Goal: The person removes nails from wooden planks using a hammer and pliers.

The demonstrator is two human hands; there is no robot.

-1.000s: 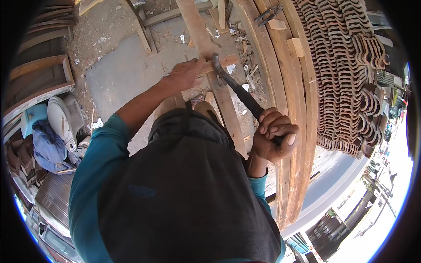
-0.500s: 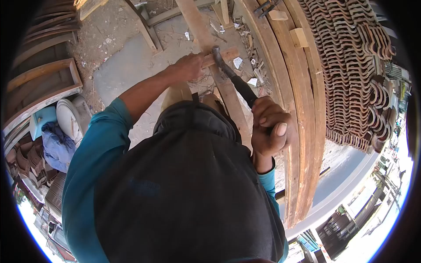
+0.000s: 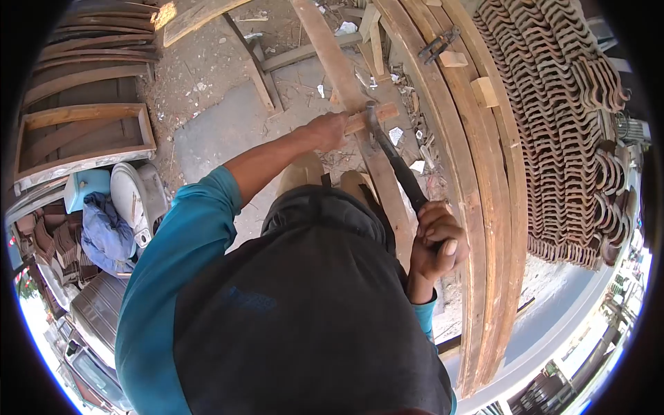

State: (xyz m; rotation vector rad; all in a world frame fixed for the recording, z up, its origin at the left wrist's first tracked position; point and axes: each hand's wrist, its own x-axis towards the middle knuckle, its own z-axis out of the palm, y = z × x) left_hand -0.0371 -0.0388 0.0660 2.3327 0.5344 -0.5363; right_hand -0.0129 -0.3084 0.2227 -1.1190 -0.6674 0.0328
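Note:
My right hand (image 3: pixel 437 243) is wrapped round the dark handle of a hammer (image 3: pixel 395 159). The hammer's metal head is over a short wooden piece (image 3: pixel 381 116), at or very near its surface; I cannot tell whether they touch. At the near end of that piece, my left hand (image 3: pixel 328 131) is closed on it. The short piece lies crosswise over a long wooden board (image 3: pixel 332 52), which runs from the top of the view down past my legs. The tips of my left fingers are partly hidden.
Long timber beams (image 3: pixel 477 180) lie to the right, with a clamp-like metal tool (image 3: pixel 438 45) and small wood blocks (image 3: pixel 486 91) on them. Beyond stand stacked roof tiles (image 3: pixel 560 159). At left are a wooden frame (image 3: pixel 86 111), a toilet (image 3: pixel 135 200) and blue cloth (image 3: pixel 107 232). Debris litters the floor.
The whole view has shifted, so the scene sits lower and further right. My left hand still holds the short wooden piece, and the hammer's head stays close over it.

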